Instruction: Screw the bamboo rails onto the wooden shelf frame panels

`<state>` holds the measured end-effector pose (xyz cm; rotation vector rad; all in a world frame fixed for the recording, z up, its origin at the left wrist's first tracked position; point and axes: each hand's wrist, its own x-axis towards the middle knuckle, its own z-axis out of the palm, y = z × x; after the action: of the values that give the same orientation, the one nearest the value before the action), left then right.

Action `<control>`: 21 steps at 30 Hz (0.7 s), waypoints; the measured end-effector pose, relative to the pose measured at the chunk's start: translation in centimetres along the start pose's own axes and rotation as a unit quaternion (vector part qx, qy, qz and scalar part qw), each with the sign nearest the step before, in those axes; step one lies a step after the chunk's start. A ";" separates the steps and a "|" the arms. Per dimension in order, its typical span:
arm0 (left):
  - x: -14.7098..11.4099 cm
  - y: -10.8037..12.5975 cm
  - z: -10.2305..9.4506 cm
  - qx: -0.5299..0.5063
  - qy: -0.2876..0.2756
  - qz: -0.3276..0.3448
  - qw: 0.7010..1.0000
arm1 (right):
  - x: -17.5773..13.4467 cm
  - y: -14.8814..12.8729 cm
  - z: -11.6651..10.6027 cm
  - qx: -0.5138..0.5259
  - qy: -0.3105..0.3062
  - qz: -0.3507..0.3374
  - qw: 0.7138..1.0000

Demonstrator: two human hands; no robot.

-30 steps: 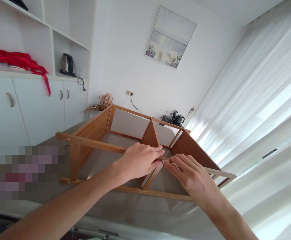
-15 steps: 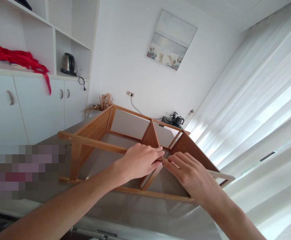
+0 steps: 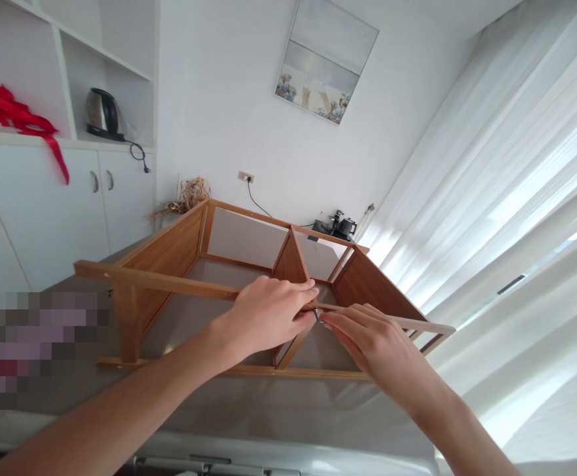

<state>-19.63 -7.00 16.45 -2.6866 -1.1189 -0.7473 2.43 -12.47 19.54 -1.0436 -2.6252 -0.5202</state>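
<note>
A wooden shelf frame [image 3: 189, 284] lies on its side on a grey tabletop, with panels at both ends and a divider panel [image 3: 292, 259] in the middle. My left hand [image 3: 271, 311] is closed around the upper front rail where the divider meets it. Just right of it, my right hand [image 3: 367, 334] pinches the end of a small bent metal hex key [image 3: 317, 315]. The key's other end meets the rail at that joint; the screw there is hidden. Fingertips of both hands are close together.
Behind stand dried stalks [image 3: 192, 194] and a black kettle [image 3: 346, 227] on a tray. A steel kettle [image 3: 104, 112] and red cloth [image 3: 15, 109] sit in the white cabinet at left. White curtains [image 3: 491, 198] hang at right. A blurred-out patch covers the lower left.
The view has shifted, so the scene sits further left and slightly higher. My right hand has turned a little, and more of the hex key shows between the hands. My left hand keeps its grip.
</note>
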 end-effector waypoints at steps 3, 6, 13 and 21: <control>0.0 0.0 0.1 -0.005 -0.002 -0.001 1.000 | -0.6 0.1 0.7 0.033 0.007 0.015 0.999; 0.0 0.0 0.1 -0.004 -0.008 0.000 1.000 | -0.9 0.4 1.2 0.064 0.017 0.024 0.997; 0.0 0.0 0.2 0.004 -0.006 0.001 1.000 | -0.9 0.3 1.8 0.108 0.046 0.046 0.992; 0.0 0.0 -0.1 -0.011 -0.013 -0.003 1.000 | -1.0 0.1 1.9 0.123 0.043 0.052 0.990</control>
<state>-19.67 -7.06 16.48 -2.7203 -1.1317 -0.7324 2.96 -12.21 17.45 -1.0461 -2.4659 -0.2061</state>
